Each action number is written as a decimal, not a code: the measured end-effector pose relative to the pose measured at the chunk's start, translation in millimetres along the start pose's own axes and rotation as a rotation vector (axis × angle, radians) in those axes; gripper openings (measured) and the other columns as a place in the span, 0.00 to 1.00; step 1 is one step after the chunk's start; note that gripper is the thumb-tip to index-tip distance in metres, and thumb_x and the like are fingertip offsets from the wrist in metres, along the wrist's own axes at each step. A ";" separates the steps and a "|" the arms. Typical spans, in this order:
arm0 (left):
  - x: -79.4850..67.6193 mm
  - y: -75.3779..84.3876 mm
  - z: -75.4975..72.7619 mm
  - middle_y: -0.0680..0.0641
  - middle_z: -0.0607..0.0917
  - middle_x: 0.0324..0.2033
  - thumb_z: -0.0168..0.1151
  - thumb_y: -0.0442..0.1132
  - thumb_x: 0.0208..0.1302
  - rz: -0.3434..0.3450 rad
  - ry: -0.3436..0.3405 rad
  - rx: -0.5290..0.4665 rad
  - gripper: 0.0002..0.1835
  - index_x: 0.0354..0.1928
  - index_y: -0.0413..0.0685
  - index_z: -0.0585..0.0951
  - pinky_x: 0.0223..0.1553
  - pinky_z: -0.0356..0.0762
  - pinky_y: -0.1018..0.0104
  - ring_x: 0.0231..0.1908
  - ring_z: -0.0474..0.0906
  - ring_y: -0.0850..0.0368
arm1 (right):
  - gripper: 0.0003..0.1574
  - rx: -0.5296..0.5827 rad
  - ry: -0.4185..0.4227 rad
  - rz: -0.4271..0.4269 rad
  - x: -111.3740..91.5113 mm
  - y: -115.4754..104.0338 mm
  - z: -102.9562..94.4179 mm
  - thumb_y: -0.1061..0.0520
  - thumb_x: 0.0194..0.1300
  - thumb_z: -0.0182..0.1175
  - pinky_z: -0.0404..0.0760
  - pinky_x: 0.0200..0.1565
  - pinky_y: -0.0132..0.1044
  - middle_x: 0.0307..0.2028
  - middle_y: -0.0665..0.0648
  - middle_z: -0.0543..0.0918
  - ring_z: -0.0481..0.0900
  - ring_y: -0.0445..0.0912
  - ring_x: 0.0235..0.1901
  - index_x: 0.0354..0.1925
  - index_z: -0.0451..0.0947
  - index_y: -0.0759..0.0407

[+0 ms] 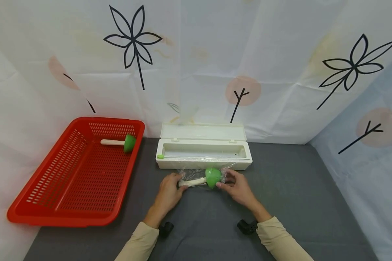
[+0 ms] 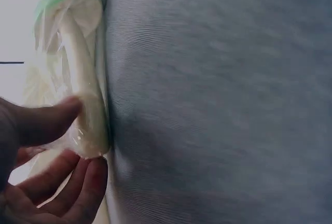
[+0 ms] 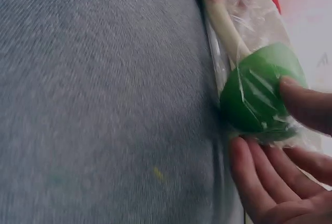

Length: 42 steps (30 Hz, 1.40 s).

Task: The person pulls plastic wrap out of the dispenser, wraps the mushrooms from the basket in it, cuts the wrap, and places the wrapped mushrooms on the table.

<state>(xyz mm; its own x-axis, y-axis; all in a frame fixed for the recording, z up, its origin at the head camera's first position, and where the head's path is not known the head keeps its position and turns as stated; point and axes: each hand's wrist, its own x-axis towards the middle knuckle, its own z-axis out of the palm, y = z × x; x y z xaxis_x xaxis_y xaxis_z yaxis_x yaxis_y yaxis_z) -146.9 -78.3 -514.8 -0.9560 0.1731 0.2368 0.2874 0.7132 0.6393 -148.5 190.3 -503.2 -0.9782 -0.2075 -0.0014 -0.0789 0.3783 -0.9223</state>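
Both left hand and right hand fingers grip one film-wrapped, green-headed object.

glossy clear plastic film, smooth green head, red plastic basket, matt grey cloth

Site type: a screened-off tabletop station, apparently staged for recording. Creased white sheeting, printed with leaves and small trees, hangs directly behind the table and along both sides, forming a booth. The table is covered in grey cloth. On it stand a red basket and a film box, both ordinary household goods. Black devices sit at both wrists. The surrounding room is hidden.
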 end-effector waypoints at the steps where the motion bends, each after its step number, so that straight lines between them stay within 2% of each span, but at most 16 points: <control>1: 1.3 0.6 0.2 0.41 0.85 0.36 0.76 0.32 0.56 0.003 0.026 -0.028 0.18 0.50 0.35 0.87 0.37 0.77 0.51 0.34 0.80 0.47 | 0.32 0.014 0.028 -0.003 1.2 -0.8 1.4 0.64 0.63 0.71 0.85 0.43 0.40 0.51 0.71 0.81 0.83 0.64 0.50 0.62 0.73 0.73; 5: 7.2 4.7 -5.7 0.46 0.84 0.29 0.76 0.29 0.56 0.037 0.123 -0.167 0.10 0.41 0.39 0.90 0.31 0.74 0.60 0.27 0.77 0.54 | 0.24 0.064 0.106 0.012 4.6 -7.3 0.6 0.66 0.62 0.71 0.84 0.41 0.35 0.49 0.67 0.80 0.83 0.60 0.49 0.54 0.77 0.70; 9: 16.1 14.1 -20.1 0.46 0.88 0.31 0.76 0.30 0.56 0.047 0.180 -0.361 0.07 0.38 0.41 0.90 0.35 0.83 0.63 0.32 0.86 0.53 | 0.22 0.142 0.129 0.043 7.2 -18.3 -6.9 0.66 0.63 0.70 0.83 0.43 0.35 0.48 0.63 0.80 0.84 0.49 0.48 0.52 0.75 0.71; 13: 30.2 23.6 -35.9 0.39 0.89 0.39 0.76 0.29 0.55 0.012 0.158 -0.559 0.14 0.45 0.35 0.89 0.40 0.86 0.59 0.41 0.88 0.45 | 0.20 0.249 0.135 0.032 15.4 -30.9 -15.7 0.68 0.64 0.68 0.83 0.45 0.39 0.44 0.59 0.80 0.84 0.40 0.44 0.51 0.72 0.73; 16: 43.0 27.2 -43.5 0.35 0.87 0.45 0.76 0.25 0.53 -0.003 0.140 -0.630 0.18 0.48 0.31 0.86 0.45 0.84 0.58 0.47 0.86 0.40 | 0.20 0.286 0.139 0.013 25.2 -39.0 -22.1 0.68 0.66 0.66 0.84 0.47 0.39 0.44 0.57 0.80 0.84 0.38 0.43 0.52 0.70 0.73; 22: 66.9 35.0 -54.7 0.34 0.87 0.47 0.75 0.24 0.55 0.015 0.168 -0.657 0.18 0.49 0.29 0.86 0.46 0.84 0.60 0.49 0.85 0.39 | 0.25 0.303 0.142 -0.005 42.2 -57.7 -33.8 0.68 0.68 0.64 0.83 0.51 0.43 0.49 0.62 0.78 0.83 0.38 0.44 0.59 0.68 0.76; 28: 82.4 45.7 -67.7 0.33 0.87 0.47 0.74 0.23 0.55 0.055 0.198 -0.685 0.19 0.50 0.28 0.85 0.46 0.83 0.63 0.48 0.85 0.38 | 0.26 0.285 0.170 -0.039 51.3 -76.3 -43.2 0.67 0.68 0.64 0.83 0.51 0.38 0.50 0.62 0.78 0.83 0.37 0.45 0.59 0.69 0.76; 34: 88.8 54.0 -77.8 0.32 0.86 0.48 0.73 0.22 0.55 0.079 0.215 -0.715 0.19 0.51 0.27 0.84 0.45 0.83 0.65 0.48 0.84 0.38 | 0.21 0.311 0.190 -0.088 52.6 -91.2 -47.8 0.68 0.67 0.65 0.83 0.45 0.31 0.45 0.55 0.79 0.83 0.39 0.43 0.54 0.71 0.75; 42: 92.3 60.9 -85.1 0.31 0.86 0.49 0.73 0.21 0.55 0.098 0.229 -0.744 0.19 0.51 0.26 0.84 0.47 0.83 0.64 0.49 0.84 0.37 | 0.20 0.260 0.216 -0.146 51.7 -102.1 -52.5 0.67 0.66 0.67 0.83 0.45 0.31 0.43 0.54 0.81 0.83 0.39 0.42 0.53 0.73 0.74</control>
<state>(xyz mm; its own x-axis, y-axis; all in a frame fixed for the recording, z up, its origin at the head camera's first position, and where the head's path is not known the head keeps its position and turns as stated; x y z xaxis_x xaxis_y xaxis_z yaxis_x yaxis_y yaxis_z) -212.8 -76.7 -391.8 -0.9119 0.0095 0.4103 0.4103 0.0450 0.9108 -201.1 188.3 -388.8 -0.9805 -0.0360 0.1932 -0.1960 0.1110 -0.9743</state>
